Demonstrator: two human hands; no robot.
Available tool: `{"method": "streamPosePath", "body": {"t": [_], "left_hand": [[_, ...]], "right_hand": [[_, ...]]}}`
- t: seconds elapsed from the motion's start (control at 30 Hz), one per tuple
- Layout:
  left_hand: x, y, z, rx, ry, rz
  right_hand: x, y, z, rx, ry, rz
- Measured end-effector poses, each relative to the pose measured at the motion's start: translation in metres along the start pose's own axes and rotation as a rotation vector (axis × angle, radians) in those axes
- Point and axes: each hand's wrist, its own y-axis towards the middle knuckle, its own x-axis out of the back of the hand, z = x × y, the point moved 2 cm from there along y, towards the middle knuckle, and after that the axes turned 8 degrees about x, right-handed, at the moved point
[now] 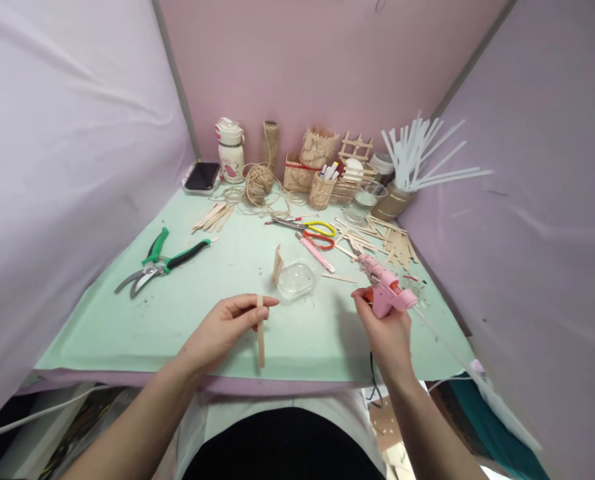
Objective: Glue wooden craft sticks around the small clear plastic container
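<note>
My left hand (225,328) pinches a wooden craft stick (261,333) between thumb and fingers, holding it upright over the front of the mint green table mat (127,320). My right hand (386,332) grips a pink hot glue gun (385,288) by its handle, nozzle pointing away toward the back of the table. A clear plastic dish (295,280) lies between and just beyond the two hands, with a small stack of wooden sticks (277,265) leaning at its left side.
Green-handled pliers (160,262) lie at the left. Yellow and red scissors (313,233), a pink cutter (316,253) and scattered sticks (387,241) fill the right. A twine ball (259,182), cups, a phone (202,177) and white glue sticks (417,157) line the back. Fabric walls enclose the table.
</note>
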Motion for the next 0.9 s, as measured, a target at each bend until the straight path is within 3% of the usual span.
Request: {"method": "streamPosePath", "body": {"t": [0.13, 0.23, 0.37, 0.57, 0.73, 0.9], "left_hand": [[0.005, 0.006, -0.009, -0.192, -0.032, -0.016], [0.014, 0.009, -0.017, -0.354, 0.007, -0.039], [0.034, 0.009, -0.014, -0.393, 0.074, -0.089], [0.055, 0.008, 0.007, -0.35, 0.177, -0.322], [0.052, 0.006, 0.01, -0.414, 0.188, -0.339], [0.052, 0.003, 0.007, -0.52, 0.261, -0.342]], "right_hand": [[0.016, 0.004, -0.009, -0.067, 0.115, -0.005], [0.017, -0.008, 0.0, -0.098, 0.115, 0.146], [0.013, -0.029, 0.021, -0.056, 0.127, 0.342], [-0.012, -0.047, 0.027, 0.011, 0.146, 0.577], [-0.037, -0.06, 0.027, -0.019, 0.135, 0.771], [-0.055, -0.07, 0.026, 0.012, 0.194, 0.764]]}}
